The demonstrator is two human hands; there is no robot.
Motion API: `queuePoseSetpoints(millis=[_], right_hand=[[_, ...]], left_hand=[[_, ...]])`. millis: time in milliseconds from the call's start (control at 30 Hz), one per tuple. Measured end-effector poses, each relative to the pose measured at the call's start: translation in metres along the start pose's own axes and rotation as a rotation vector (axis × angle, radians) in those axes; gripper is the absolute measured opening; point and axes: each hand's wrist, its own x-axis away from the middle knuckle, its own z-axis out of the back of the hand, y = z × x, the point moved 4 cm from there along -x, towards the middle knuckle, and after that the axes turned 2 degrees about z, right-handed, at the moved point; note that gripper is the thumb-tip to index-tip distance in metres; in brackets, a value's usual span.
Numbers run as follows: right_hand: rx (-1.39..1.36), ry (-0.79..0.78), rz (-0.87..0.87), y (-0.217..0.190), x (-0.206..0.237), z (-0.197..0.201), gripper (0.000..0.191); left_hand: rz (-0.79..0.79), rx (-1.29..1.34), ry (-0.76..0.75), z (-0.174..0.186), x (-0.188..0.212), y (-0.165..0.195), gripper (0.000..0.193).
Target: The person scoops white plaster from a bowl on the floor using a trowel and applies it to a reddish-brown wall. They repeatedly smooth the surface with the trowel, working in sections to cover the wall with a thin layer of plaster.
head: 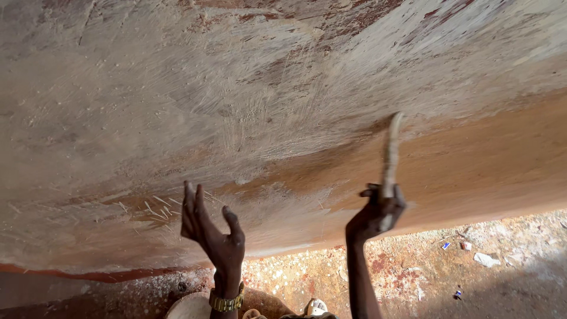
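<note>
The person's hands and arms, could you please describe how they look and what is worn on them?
Both forearms are bare, with no sleeves and no gloves in view. The left hand has a gold-coloured metal link watch band around its wrist. The right hand and its slim wrist carry nothing: no band or ring shows.

Thin pale stick-like tool [391, 155], dusty whitish, standing nearly upright with a slight lean, lower end gripped in a raised fist, blurred upper tip meeting the scraped, curved brown-grey surface [283, 88] overhead
</note>
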Motion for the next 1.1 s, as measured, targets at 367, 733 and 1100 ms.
queuePoseSetpoints(millis=[367, 733, 1100], right_hand=[[-0.067, -0.653, -0.050, -0.025, 0.049, -0.030, 0.021], [-0.131, -0.377, 0.012, 0.021, 0.047, -0.014, 0.016], [-0.163, -0.260, -0.214, 0.014, -0.063, 0.055, 0.056]], left_hand=[[0.044, 0.020, 0.015, 0.017, 0.010, 0.053, 0.047], [0.053, 0.090, 0.039, -0.002, -0.010, 0.061, 0.046], [0.089, 0.270, 0.031, -0.024, 0.016, 0.075, 0.047]])
